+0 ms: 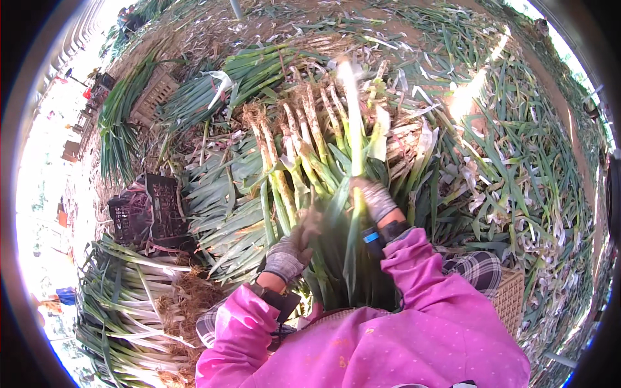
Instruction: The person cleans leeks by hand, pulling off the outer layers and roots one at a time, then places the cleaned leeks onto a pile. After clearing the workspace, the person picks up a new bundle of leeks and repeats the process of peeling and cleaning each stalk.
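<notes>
My right hand (374,198), in a grey glove, is closed around a leek (353,123). The leek stands nearly upright, its pale end blurred at the top and its green leaves hanging toward my lap. To its left, my gloved left hand (291,252) is beside the green leaves, with its fingers smeared by motion; whether they hold a leaf cannot be seen. Just beyond both hands lies a pile of leeks (304,139), their dirty roots pointing away from me.
Trimmed leeks with white stems (142,304) are stacked at the left. Behind them stands a black plastic crate (152,210). More leeks (252,71) lie farther back. Leaf scraps (517,174) cover the ground at the right, and a tan woven crate (510,299) is by my right side.
</notes>
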### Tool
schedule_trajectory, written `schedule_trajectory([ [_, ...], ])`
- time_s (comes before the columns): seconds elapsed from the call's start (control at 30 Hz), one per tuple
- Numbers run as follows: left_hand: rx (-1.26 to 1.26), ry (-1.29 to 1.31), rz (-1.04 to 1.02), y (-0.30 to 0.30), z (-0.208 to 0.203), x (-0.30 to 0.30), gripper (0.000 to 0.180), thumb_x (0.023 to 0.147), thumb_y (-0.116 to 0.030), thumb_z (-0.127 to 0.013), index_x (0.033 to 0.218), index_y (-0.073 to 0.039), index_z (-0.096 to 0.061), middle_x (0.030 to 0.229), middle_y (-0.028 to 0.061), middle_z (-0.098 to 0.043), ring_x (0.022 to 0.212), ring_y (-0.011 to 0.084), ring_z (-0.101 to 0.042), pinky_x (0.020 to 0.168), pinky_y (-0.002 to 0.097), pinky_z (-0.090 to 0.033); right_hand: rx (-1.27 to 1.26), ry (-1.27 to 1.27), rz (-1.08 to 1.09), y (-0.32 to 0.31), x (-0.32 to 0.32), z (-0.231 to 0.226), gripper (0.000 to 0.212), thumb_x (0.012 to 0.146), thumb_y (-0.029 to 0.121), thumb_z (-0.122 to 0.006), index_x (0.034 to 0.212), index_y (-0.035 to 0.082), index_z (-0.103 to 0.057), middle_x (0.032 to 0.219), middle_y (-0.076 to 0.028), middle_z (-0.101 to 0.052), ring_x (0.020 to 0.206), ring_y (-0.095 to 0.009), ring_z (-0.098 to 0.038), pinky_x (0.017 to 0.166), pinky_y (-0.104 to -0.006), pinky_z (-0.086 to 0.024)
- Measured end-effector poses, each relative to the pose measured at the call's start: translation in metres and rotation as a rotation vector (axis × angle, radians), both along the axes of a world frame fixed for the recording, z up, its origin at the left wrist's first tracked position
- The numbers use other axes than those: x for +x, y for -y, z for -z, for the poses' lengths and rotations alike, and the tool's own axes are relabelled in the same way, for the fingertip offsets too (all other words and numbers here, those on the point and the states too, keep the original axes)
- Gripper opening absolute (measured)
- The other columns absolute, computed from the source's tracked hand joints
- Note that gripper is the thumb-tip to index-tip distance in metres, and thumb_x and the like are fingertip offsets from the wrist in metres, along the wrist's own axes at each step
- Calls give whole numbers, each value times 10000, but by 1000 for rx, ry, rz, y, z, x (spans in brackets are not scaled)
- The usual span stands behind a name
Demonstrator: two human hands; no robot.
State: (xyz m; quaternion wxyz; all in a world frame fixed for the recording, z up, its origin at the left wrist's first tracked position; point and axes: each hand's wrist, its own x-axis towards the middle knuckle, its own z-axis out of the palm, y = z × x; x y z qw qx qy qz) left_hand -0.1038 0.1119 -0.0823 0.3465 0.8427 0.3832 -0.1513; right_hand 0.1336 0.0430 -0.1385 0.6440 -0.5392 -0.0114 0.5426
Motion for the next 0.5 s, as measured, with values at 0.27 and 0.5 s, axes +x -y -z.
schedule_trajectory([
  [0.27, -15, -6, 2, -32, 9, 19, 675, 739, -256, -612, 1326, -139, -301, 905, 228, -594, 845, 405, -572, 698, 472, -449, -119, 572, -198, -67, -33, 86, 275, 707, 222, -674, 881, 15, -626, 749, -90, -639, 672, -196, -590, 626, -323, -473],
  [0.5, 189, -26, -21, -106, 44, 46, 675, 736, -360, -568, 1335, -224, -288, 920, 214, -606, 831, 385, -583, 719, 470, -454, -603, 1082, -310, -93, -47, 64, 339, 620, 265, -647, 859, 28, -603, 823, -230, -608, 773, -395, -578, 717, -408, -469],
])
